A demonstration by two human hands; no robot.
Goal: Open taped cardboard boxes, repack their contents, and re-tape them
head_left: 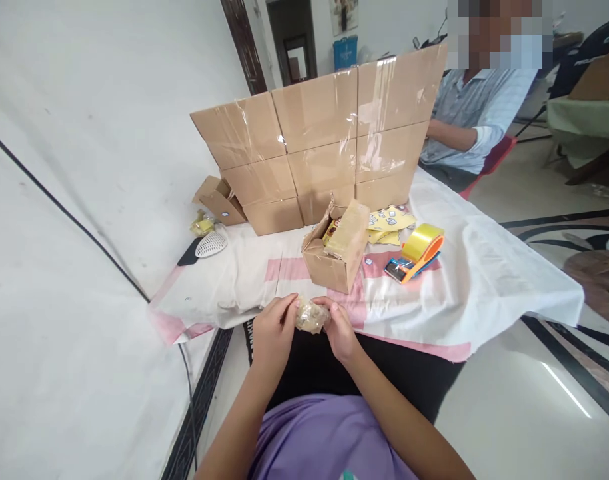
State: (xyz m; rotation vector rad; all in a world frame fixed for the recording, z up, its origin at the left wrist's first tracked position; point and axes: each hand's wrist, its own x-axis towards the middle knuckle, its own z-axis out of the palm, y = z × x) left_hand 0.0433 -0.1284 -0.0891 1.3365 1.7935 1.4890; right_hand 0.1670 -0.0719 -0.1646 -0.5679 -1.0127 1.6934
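Observation:
A crumpled wad of clear packing tape (312, 316) is held over my lap, just off the table's front edge. My left hand (275, 325) pinches its left side with thumb and fingers. From the other side, my right hand (338, 327) grips it the same way. Just beyond my hands stands a small cardboard box (329, 267) with its flap raised and something yellow partly showing inside. To its right lies an orange and blue tape dispenser (414, 263) carrying a roll of yellowish tape (424, 241).
A wall of taped cardboard panels (324, 133) stands across the cloth-covered table (509, 287). Yellow printed sheets (389, 220) lie behind the box. A white perforated mouse (211, 245) and another open box (219, 199) are at the left. Another person (484, 113) sits beyond, right.

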